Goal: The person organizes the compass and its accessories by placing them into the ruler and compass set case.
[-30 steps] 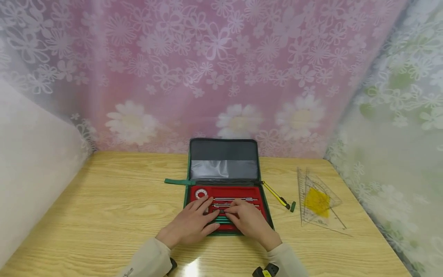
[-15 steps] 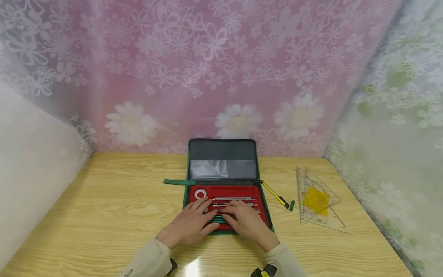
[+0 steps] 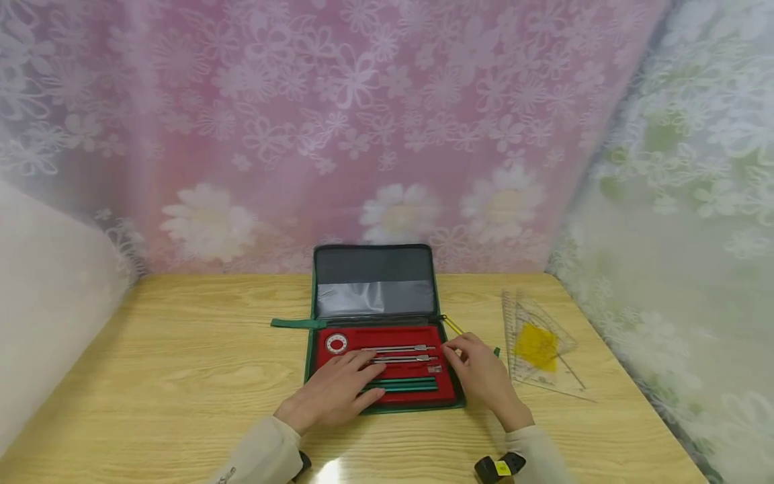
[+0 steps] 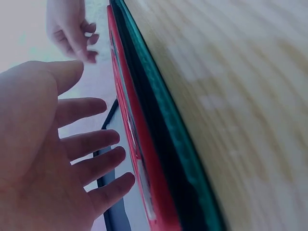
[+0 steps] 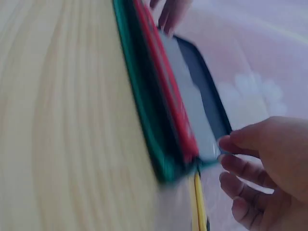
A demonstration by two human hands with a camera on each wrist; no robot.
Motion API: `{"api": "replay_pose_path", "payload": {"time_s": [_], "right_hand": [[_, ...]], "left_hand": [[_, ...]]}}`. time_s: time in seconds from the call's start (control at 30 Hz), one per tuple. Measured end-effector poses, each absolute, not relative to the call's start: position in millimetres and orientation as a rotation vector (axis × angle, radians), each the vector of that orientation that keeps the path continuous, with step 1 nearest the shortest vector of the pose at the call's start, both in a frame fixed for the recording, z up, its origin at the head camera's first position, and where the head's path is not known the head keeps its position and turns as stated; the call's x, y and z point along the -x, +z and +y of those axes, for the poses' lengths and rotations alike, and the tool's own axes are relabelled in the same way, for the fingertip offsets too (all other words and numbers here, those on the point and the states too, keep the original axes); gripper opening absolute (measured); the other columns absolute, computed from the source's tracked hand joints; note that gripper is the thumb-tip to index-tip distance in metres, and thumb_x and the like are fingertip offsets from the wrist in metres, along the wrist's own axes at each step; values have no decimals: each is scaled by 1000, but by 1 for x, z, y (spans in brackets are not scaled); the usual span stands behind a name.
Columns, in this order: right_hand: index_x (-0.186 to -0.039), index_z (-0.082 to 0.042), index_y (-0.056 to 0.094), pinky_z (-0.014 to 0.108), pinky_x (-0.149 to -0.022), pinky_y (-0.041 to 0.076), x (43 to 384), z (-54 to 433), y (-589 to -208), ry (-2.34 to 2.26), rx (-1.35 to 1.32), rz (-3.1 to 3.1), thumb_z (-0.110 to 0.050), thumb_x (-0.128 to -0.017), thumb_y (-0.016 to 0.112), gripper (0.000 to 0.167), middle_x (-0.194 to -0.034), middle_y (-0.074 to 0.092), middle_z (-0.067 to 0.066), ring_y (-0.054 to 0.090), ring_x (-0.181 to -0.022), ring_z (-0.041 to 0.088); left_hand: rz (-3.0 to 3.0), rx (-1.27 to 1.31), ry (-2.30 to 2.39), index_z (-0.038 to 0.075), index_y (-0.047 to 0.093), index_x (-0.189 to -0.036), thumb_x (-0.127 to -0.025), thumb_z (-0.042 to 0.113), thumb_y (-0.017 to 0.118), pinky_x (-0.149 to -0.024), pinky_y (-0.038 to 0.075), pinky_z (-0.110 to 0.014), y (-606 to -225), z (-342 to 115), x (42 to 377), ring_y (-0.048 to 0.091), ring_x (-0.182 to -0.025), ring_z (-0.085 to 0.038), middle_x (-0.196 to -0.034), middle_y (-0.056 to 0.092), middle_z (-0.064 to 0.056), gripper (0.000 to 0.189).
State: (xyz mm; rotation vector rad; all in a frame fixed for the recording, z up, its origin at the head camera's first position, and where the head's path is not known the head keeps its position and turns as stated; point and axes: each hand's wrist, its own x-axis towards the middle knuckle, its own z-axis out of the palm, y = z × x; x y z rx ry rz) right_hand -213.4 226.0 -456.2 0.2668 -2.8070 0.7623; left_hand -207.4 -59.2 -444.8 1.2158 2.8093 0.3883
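A green zip case lies unfolded on the table, its dark lid at the back. Its red tray carries a white ring-shaped piece, two silver compasses, green pencils and a small clear piece. My left hand rests over the tray's left part, fingers extended, partly covering the compasses and pencils. Just beyond the tray's right edge is my right hand. In the right wrist view, its fingers are loosely bent, thumb near the index, with nothing visible between them.
Right of the case lie transparent set squares and a ruler with a yellow sheet. A yellow strip runs from the case's right hinge corner, partly behind my right hand. A green strap sticks out left.
My right hand has moved right, from over the middle of the tray to beyond its right edge, uncovering the pencils and the small clear piece. The left hand stays nearly still; the view has shifted slightly.
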Motion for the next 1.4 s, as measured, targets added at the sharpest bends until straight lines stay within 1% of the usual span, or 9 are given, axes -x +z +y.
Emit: {"api": "replay_pose_path", "payload": {"time_s": [0.17,0.4,0.5,0.63,0.77,1.03,1.2,1.3,1.4], "right_hand": [[-98,-8,70,31,-59,45,209,257,-459,768,-22,-2819,-18,-93,63,12,-91,58,3,52,-69,15],[-118,4,53,34,-60,45,203,286,-462,795,122,-2879,-16,-98,54,29,-94,54,11,53,-70,19],[-120,8,47,35,-60,43,204,289,-461,833,180,-2894,-16,-99,52,32,-89,53,11,51,-68,20],[-117,8,47,37,-62,45,205,293,-458,857,237,-2922,-16,-98,52,31,-85,56,9,52,-68,21],[-109,6,53,40,-66,47,206,295,-456,851,271,-2953,-19,-98,52,27,-86,59,9,54,-72,22],[-97,1,63,36,-56,45,210,294,-453,778,332,-3011,-27,-94,59,28,-81,62,5,55,-66,20],[-87,-2,65,31,-49,39,212,290,-450,757,375,-3033,-26,-93,61,26,-72,59,3,51,-59,19],[-83,-2,66,29,-48,37,212,289,-450,749,381,-3030,-25,-93,61,25,-67,57,2,49,-56,18],[-84,-1,67,29,-48,37,211,288,-449,768,369,-3026,-25,-93,61,26,-67,58,3,48,-56,18]], "left_hand": [[2793,-1248,403,17,48,-141,-100,44,44,-103,36,-46,-442,-52,209,39,-130,-26,-144,42,-8,50],[2780,-1318,325,17,50,-140,-97,38,53,-101,39,-45,-442,-40,211,40,-128,-25,-143,43,-8,47],[2781,-1315,314,18,50,-140,-97,38,53,-101,39,-45,-441,-40,211,41,-128,-25,-143,43,-7,47],[2782,-1313,333,18,50,-139,-97,37,54,-101,38,-46,-440,-41,211,41,-128,-25,-143,44,-7,47],[2783,-1315,361,17,51,-139,-97,36,54,-101,39,-46,-440,-44,211,41,-127,-26,-142,44,-8,46],[2788,-1303,365,16,52,-137,-97,35,54,-100,40,-45,-441,-49,211,41,-129,-25,-143,44,-8,44],[2806,-1320,373,15,54,-135,-97,33,55,-100,40,-44,-443,-53,211,42,-127,-25,-141,46,-9,42],[2817,-1324,382,15,55,-135,-97,33,55,-100,40,-43,-443,-54,211,43,-126,-25,-140,46,-8,41],[2828,-1320,387,15,56,-134,-97,32,55,-100,40,-43,-444,-56,210,44,-126,-25,-140,46,-8,41]]}}
